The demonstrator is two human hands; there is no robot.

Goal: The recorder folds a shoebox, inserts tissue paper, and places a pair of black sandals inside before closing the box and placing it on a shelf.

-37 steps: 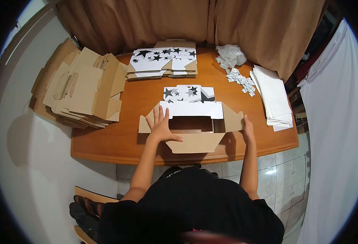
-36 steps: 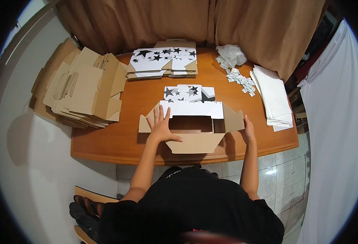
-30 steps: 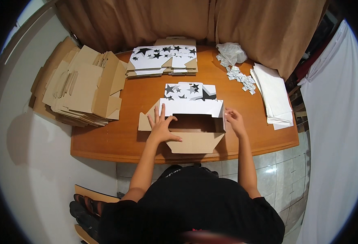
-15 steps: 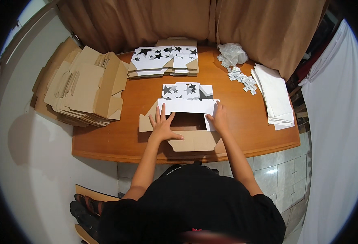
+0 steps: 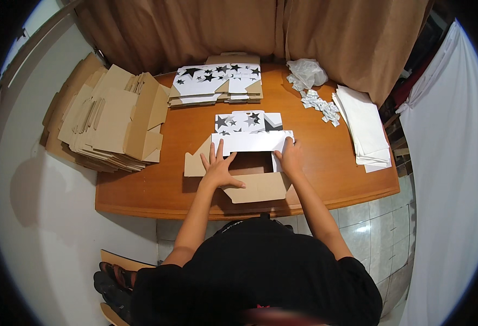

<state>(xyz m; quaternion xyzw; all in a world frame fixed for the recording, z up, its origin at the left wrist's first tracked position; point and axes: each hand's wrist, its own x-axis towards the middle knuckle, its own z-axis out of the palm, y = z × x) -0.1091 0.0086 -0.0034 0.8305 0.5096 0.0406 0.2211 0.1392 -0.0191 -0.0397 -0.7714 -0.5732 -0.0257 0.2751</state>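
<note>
We were at the side-wall folding step on the flat brown cardboard box blank with white, star-printed panels (image 5: 247,149), which lay at the near middle of the orange-brown wooden table (image 5: 326,163). Our left hand (image 5: 220,168) lay flat, fingers spread, pressing its base panel and gripping nothing. Our right hand (image 5: 290,155) curled its fingers around the raised right flap. Next, we judged, the opposite flap needed raising while the base remained pinned.
</note>
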